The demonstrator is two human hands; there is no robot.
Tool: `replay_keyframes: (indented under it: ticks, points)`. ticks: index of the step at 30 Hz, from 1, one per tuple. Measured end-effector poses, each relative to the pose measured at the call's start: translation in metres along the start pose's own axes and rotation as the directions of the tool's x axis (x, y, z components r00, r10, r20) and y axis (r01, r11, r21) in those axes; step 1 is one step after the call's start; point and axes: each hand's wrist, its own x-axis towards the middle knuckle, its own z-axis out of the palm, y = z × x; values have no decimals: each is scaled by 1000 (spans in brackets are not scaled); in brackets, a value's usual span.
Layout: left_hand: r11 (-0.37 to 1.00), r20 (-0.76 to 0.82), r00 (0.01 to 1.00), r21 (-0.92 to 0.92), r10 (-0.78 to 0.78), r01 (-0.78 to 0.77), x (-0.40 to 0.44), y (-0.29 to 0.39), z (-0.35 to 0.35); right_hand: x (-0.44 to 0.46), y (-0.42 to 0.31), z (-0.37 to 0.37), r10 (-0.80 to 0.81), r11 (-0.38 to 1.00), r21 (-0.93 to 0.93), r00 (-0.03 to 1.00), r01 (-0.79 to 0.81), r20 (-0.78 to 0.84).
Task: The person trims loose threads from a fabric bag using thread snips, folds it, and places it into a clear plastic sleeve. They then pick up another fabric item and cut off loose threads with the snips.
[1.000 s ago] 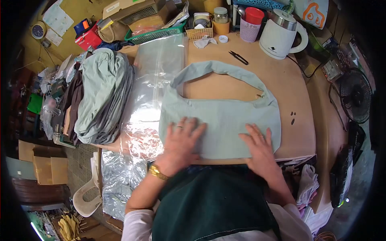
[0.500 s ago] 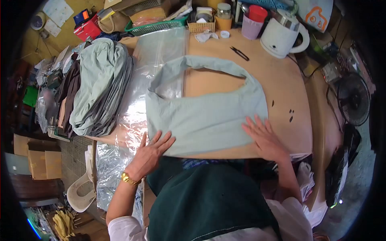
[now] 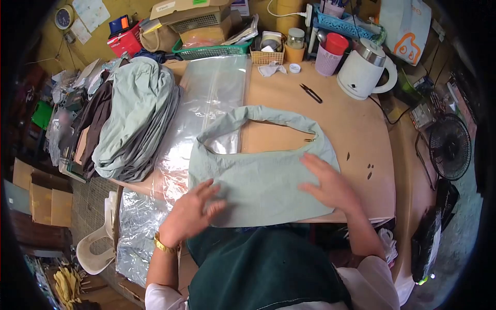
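Near the front edge of the table [image 3: 356, 129], a pale green bag [image 3: 253, 186] lies flat.
Left hand [image 3: 191, 212] by its lower left corner, right hand [image 3: 330, 186] over its right side; both open, gripping nothing. Contact: cannot tell.

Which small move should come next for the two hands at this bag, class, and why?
Probably the right hand should smooth the strap: the pale green bag lies spread on the table, its strap looks wrinkled, and this hand, open and apparently holding nothing, is nearer the strap than the left hand.
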Motion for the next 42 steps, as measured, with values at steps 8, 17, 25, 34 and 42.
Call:
replay_keyframes:
  ticks: [8, 17, 25, 34, 42]
  points:
    - [561, -99, 944, -822, -314, 100, 125, -59, 4, 146, 66, 8, 240, 34, 998, 969, 53, -59]
    - [927, -108, 978, 353, 176, -128, 45, -9, 73, 50, -1, 47, 3, 993, -111, 955, -37, -295]
    - [970, -813, 544, 102, 210, -222, -6, -6, -29, 43, 6, 59, 188, 948, -182, 921, -261, -342]
    - [558, -709, -573, 693, 412, -457, -93, 86, -111, 45, 4, 62, 164, 933, -240, 909, -269, -382]
    - [474, -734, -408, 669, 543, -573, -95, 100, -127, 39, 0, 56, 181, 943, -218, 937, -251, -297]
